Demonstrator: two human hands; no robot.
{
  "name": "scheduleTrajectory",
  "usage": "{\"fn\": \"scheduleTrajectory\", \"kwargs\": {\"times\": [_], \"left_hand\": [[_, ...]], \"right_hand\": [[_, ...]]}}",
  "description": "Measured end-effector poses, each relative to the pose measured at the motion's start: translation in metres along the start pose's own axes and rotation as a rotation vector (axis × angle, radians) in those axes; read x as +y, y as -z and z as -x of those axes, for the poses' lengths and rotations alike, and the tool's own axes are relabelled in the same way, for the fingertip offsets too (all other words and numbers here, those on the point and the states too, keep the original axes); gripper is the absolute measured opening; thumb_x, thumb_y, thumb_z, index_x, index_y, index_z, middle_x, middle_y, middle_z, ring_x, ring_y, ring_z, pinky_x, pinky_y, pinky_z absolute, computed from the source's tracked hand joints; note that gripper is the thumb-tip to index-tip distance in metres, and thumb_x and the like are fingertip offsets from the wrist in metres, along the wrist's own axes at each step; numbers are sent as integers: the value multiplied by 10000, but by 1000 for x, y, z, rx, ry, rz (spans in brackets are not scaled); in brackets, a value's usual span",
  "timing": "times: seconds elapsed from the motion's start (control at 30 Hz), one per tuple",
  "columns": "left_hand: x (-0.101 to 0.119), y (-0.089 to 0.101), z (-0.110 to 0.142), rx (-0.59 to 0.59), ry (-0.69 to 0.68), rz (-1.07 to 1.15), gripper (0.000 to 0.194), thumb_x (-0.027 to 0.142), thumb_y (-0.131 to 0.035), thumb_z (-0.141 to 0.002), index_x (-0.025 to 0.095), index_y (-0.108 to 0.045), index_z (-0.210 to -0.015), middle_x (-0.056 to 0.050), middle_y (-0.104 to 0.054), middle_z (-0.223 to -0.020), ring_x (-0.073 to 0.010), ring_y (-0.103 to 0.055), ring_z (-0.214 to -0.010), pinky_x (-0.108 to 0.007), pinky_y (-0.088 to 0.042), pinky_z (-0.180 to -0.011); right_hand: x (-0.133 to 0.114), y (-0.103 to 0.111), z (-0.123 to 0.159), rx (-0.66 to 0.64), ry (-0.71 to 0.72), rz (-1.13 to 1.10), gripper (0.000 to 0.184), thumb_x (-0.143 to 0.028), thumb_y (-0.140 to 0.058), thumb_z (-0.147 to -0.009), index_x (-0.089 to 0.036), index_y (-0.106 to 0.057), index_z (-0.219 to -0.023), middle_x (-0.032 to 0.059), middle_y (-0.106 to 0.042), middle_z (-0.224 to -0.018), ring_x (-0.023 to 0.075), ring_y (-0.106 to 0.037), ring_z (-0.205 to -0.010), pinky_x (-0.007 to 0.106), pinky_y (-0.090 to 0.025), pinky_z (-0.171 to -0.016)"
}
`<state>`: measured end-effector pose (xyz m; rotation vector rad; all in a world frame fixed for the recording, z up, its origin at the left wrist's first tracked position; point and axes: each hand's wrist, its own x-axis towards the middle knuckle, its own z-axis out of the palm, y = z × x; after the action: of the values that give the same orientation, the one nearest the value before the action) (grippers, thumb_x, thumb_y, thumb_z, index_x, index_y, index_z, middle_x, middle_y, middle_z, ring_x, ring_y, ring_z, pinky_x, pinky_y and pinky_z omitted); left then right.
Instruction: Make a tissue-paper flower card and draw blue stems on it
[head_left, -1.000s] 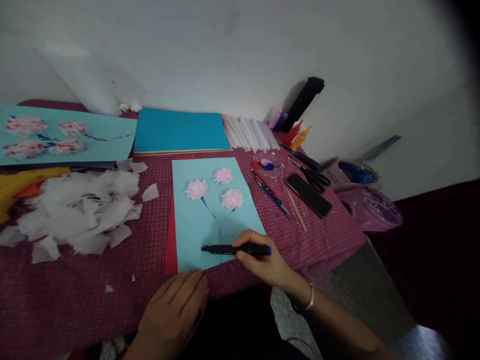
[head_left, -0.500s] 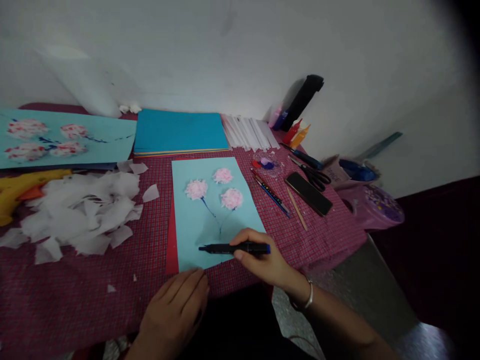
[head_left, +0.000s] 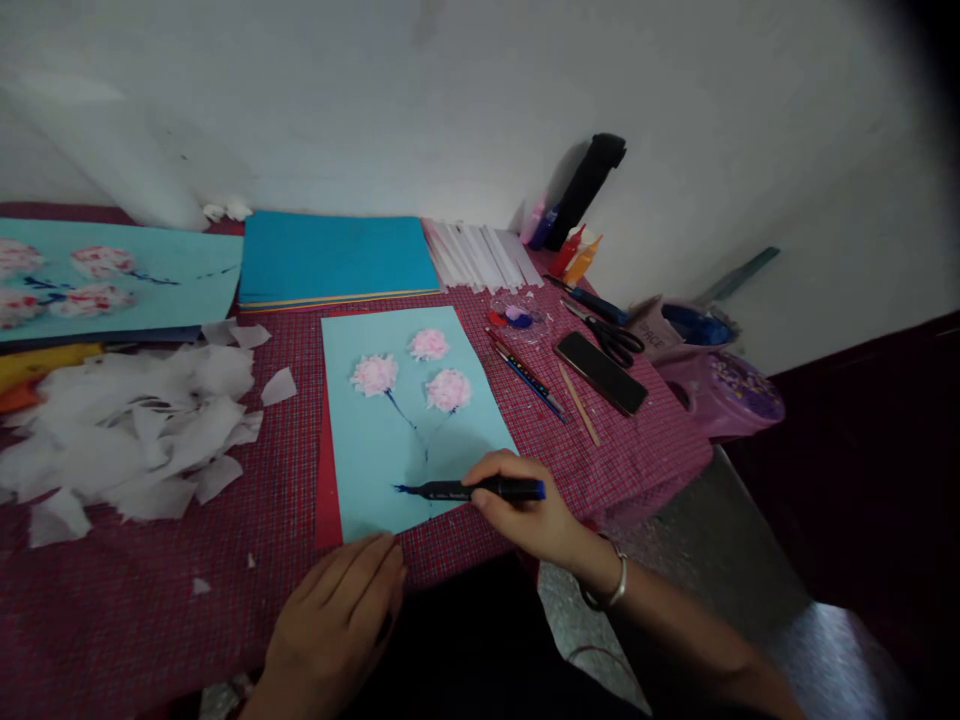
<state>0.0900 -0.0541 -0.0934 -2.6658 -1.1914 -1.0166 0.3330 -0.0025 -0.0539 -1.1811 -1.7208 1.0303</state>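
My right hand [head_left: 525,500] is closed round a black marker pen [head_left: 457,490] with a blue end. The pen's tip touches the lower part of a light blue paper sheet [head_left: 375,430], beside a short blue mark [head_left: 403,489]. Three pink tissue-paper flowers [head_left: 448,389] sit on the sheet, with thin blue stem lines [head_left: 401,410] running down from two of them. My left hand [head_left: 337,605] lies flat by the sheet's lower left edge, fingers together and holding nothing. Under the sheet, red paper [head_left: 328,490] shows along the left side.
White tissue pieces [head_left: 142,420] lie heaped at left, near a yellow glue gun [head_left: 45,362] and a finished-looking flower picture [head_left: 187,260]. Blue paper [head_left: 337,255] and white strips [head_left: 480,255] are behind. At right lie paintbrushes [head_left: 529,378], a phone [head_left: 600,373] and scissors [head_left: 611,335].
A short blue mark has appeared at the pen's tip. My right hand still holds the pen, and the left stays by the paper. The whole view has shifted slightly, moving the table leftward.
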Motion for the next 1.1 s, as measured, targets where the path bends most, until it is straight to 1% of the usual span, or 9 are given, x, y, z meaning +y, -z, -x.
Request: {"fn": "scheduleTrajectory", "kwargs": {"times": [0.1, 0.2, 0.3, 0.43, 0.67, 0.8, 0.93, 1.03, 1.1], "left_hand": [[-1, -1, 3, -37, 11, 17, 209, 49, -589, -828, 99, -650, -1022, -87, -691, -1043, -201, -617, -955, -362, -477, -863], [-3, -2, 7, -53, 4, 12, 234, 49, -614, -813, 103, -643, -1039, -88, -687, -1062, -199, -615, -965, -361, -476, -874], [-3, -3, 7, -42, 5, 5, 230, 42, -627, -801, 98, -643, -1023, -88, -691, -1041, -185, -619, -944, -342, -476, -871], [-2, -2, 3, -45, 23, 10, 202, 65, -597, -828, 107, -641, -1021, -81, -696, -1017, -180, -625, -929, -335, -479, -863], [-1, 1, -1, -19, -3, -1, 185, 39, -605, -809, 94, -651, -979, -88, -702, -990, -184, -632, -900, -335, -482, -846], [-1, -1, 0, -27, 19, 8, 191, 42, -603, -813, 103, -649, -989, -83, -703, -994, -181, -630, -902, -333, -485, -843], [1, -3, -4, -17, 19, -5, 205, 43, -589, -815, 113, -642, -1000, -80, -708, -995, -184, -639, -910, -334, -500, -838], [0, 9, 1, 14, -14, 40, 192, 54, -533, -838, 143, -642, -968, -57, -721, -912, -159, -657, -840, -303, -523, -791], [-7, 24, 16, -6, -30, 75, 204, 92, -523, -844, 202, -649, -961, -11, -712, -787, -135, -657, -731, -277, -537, -732]], "right_hand": [[0, -1, 1, 25, 33, 0, 81, -184, -597, -794, -200, -671, -823, 26, -674, -732, 164, -612, -693, 291, -461, -662], [-3, 2, 5, 56, 5, -7, 76, -163, -594, -782, -196, -662, -771, 15, -660, -686, 149, -602, -646, 275, -451, -628], [-4, -1, 3, 50, -12, -16, 73, -194, -598, -799, -196, -670, -814, 19, -665, -714, 155, -605, -672, 279, -456, -639], [-2, -5, -2, 6, 10, -8, 72, -214, -604, -799, -194, -667, -827, 14, -663, -719, 151, -595, -670, 283, -456, -647], [-7, 13, 15, 61, -74, -51, 71, -193, -581, -801, -194, -651, -808, 10, -640, -693, 143, -581, -630, 258, -445, -582], [-6, 9, 17, 65, -40, -65, 62, -210, -603, -801, -195, -658, -824, 16, -647, -707, 149, -591, -644, 268, -446, -601], [-2, 6, 22, 56, -52, -94, 75, -213, -607, -808, -195, -674, -838, 27, -654, -733, 158, -598, -675, 278, -447, -625], [1, 16, 26, 29, -112, -213, 101, -269, -626, -822, -196, -685, -859, 15, -630, -691, 138, -563, -610, 251, -411, -554], [6, 28, 24, 114, -177, -377, 155, -344, -626, -836, -200, -681, -843, -17, -563, -578, 109, -485, -497, 229, -351, -475]]}}
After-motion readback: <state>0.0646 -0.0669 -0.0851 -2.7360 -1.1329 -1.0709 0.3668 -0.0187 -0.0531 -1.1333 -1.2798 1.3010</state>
